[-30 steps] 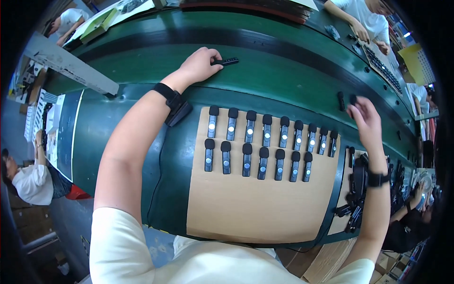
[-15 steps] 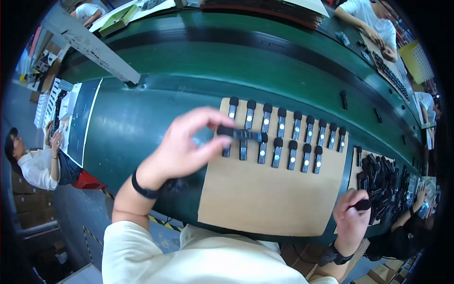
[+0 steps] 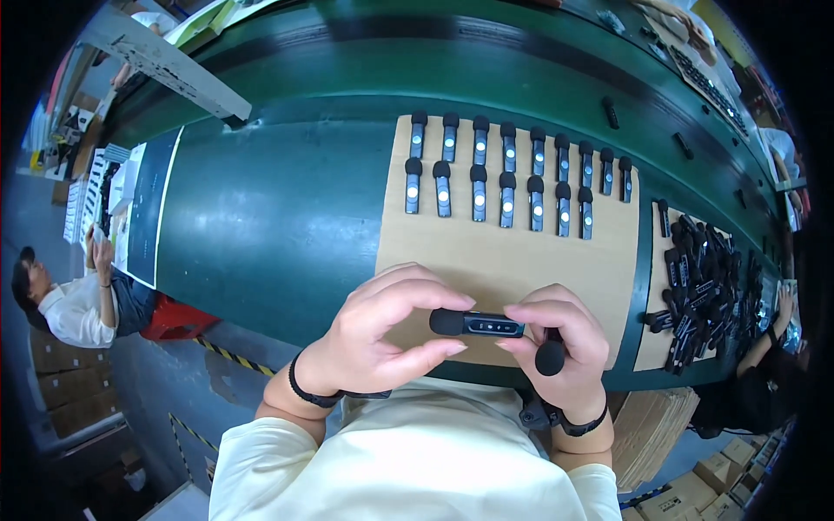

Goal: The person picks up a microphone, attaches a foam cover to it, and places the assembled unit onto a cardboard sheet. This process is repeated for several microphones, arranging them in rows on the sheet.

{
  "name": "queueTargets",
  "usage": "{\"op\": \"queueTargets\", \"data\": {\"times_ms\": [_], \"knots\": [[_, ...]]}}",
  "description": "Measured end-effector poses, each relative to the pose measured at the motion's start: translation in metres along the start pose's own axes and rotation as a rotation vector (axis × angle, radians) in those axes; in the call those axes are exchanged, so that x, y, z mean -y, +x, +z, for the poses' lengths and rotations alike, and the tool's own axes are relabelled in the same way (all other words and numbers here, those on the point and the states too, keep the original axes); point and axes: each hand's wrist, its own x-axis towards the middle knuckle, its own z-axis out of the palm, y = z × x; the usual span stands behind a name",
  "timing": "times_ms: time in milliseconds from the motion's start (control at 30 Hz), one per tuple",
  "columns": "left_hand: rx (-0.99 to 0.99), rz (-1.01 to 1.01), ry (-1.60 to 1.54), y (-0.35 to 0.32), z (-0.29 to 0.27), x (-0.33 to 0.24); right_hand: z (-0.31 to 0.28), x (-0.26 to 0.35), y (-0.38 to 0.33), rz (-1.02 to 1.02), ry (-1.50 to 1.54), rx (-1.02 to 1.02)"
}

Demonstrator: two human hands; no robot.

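Over cardboard [image 3: 521, 260], microphone [image 3: 493, 325] between 2 hands [image 3: 369, 328]

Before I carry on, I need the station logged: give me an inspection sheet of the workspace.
Surface: green bench, cardboard sheet on it.
Job's things: foam-tipped device held; nine-device row and seven-device row on the sheet.
Clutter: jumbled device pile, right.
Left hand: fingers around foam end, contact unclear.
Right hand: fingers pinch other end; second device also held.
Cables: nothing seen.
Surroundings: person at left, stacked cardboard lower right.
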Motion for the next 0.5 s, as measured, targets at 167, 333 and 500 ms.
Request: {"op": "queueTargets", "data": {"times_ms": [167, 333, 500], "knots": [[0.046, 0.031, 0.069, -0.004, 0.0032, 0.0015, 0.0056, 0.0, -0.0071, -0.001, 0.017, -0.029], [0.057, 0.073, 0.094, -0.0032, 0.0018, 0.0041, 0.0074, -0.0002, -0.0074, -0.014, 0.018, -0.025], [0.008, 0.024, 0.04, 0.0011, 0.0054, -0.0004, 0.0076, 0.0007, -0.0038, -0.037, 0.003, -0.033]]}}
